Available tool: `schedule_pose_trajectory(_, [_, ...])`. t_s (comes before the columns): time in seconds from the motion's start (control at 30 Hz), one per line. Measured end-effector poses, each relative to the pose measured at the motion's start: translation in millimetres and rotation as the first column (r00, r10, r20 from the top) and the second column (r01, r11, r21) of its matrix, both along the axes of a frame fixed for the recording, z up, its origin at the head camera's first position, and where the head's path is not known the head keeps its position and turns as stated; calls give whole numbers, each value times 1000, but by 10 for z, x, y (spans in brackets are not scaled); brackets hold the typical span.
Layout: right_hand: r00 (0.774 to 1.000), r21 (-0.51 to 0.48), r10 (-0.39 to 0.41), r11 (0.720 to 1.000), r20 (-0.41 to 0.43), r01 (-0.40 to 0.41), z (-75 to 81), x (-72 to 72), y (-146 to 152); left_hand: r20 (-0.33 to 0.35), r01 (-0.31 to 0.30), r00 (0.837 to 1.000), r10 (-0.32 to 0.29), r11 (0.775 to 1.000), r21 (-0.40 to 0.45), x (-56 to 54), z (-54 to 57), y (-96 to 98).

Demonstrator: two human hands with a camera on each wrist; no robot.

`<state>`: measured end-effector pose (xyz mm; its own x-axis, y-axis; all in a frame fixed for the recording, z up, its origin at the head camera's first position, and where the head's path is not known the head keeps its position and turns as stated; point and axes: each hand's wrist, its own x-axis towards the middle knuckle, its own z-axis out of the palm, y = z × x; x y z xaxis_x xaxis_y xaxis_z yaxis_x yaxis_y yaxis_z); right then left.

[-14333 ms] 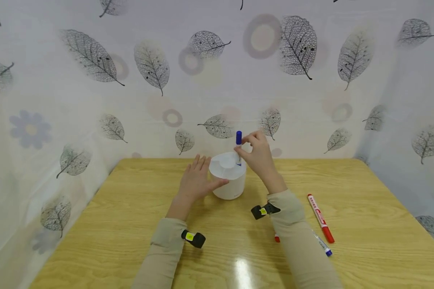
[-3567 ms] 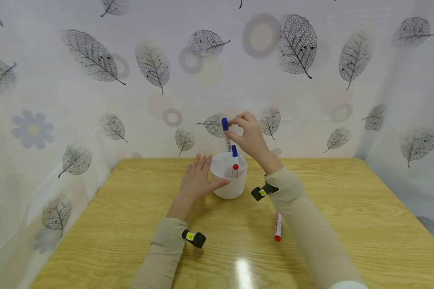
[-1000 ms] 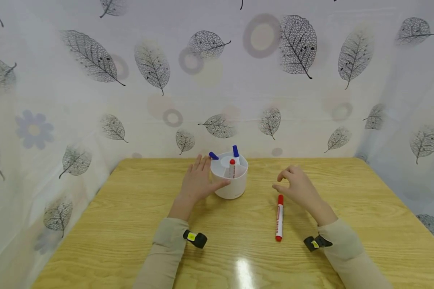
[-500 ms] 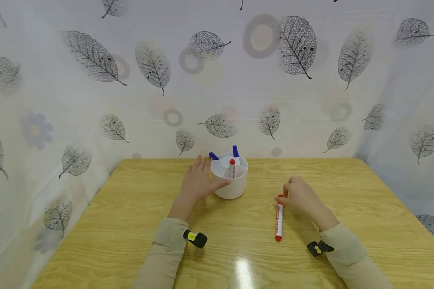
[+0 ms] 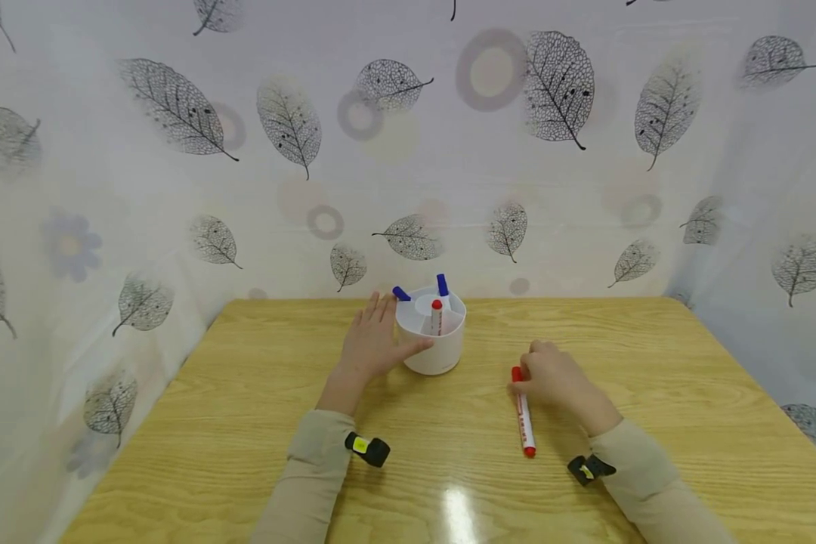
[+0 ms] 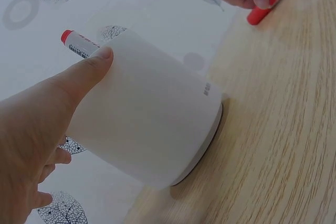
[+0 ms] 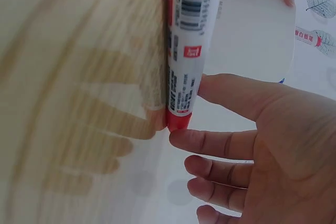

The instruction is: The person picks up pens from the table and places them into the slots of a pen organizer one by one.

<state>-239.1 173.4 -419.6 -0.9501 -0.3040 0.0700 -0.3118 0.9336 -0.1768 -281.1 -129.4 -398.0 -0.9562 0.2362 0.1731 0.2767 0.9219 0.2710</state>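
My left hand (image 5: 372, 344) holds the white pen holder (image 5: 442, 353) at its left side, thumb across the front wall and fingers along the far left. In the left wrist view its thumb lies against the wall by the rim. Inside the divided holder stand a red-ended marker (image 5: 437, 317) and two blue-capped markers, one tilted left (image 5: 401, 293) and one at the back (image 5: 443, 285). My right hand (image 5: 561, 381) pinches a red marker (image 5: 524, 419) near its far capped end, low over the table. In the right wrist view thumb and index finger are at that marker's red end.
The wooden table (image 5: 258, 393) reaches back to a wall covering (image 5: 408, 174) printed with leaves. A black wrist camera (image 5: 369, 449) sits on the left sleeve, another camera (image 5: 590, 469) on the right.
A red marker and two blue markers have gone into the holder. The right hand has come from the holder to the last red marker and taken hold, swinging its far end slightly left.
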Motion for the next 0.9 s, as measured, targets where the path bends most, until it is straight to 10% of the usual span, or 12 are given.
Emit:
schedule_pose_trajectory(0.53, [998, 22, 61, 998, -31, -61, -50, -103, -54, -8, -3, 1000, 3, 1000, -20, -35, -9, 46])
schedule_pose_trajectory(0.9, [957, -40, 111, 991, -269, -126, 85, -166, 7, -18, -17, 1000, 17, 1000, -10, -71, -16, 57])
